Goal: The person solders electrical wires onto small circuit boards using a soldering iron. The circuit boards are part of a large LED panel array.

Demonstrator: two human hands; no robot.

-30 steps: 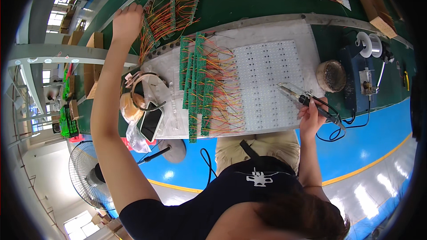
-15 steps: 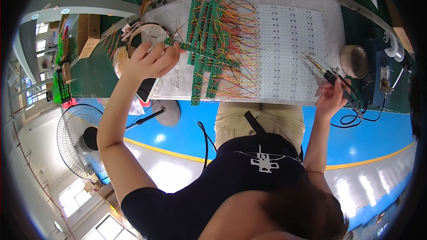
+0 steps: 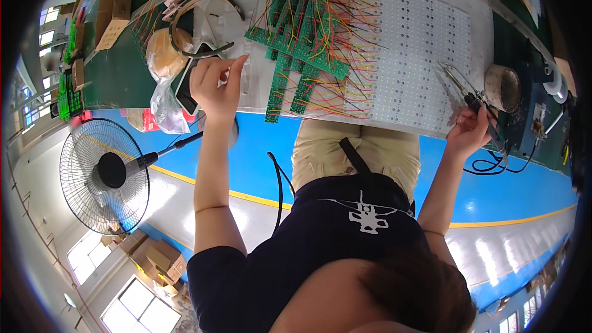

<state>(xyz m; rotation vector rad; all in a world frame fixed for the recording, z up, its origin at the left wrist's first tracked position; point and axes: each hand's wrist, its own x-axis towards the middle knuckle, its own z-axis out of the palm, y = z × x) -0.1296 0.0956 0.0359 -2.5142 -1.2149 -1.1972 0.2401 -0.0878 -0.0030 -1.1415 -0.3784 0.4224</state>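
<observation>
My left hand hovers over the near left part of the bench, beside a phone. Its thumb stands apart from loosely bent fingers, and nothing shows between them. To its right lies a pile of narrow green circuit boards with red, yellow and black wires. One green board rests slantwise across the others. My right hand grips a soldering iron by its dark handle, the metal tip angled far left above a white panel dotted in rows.
A round brown pot stands right of the iron, near a blue solder stand with a white spool. A dark hoop and a plastic bag lie at left. A floor fan stands beside the bench.
My left hand has let go of the slanted circuit board and drawn back toward me. The board now lies on the pile. My right hand still holds the soldering iron; the view has shifted.
</observation>
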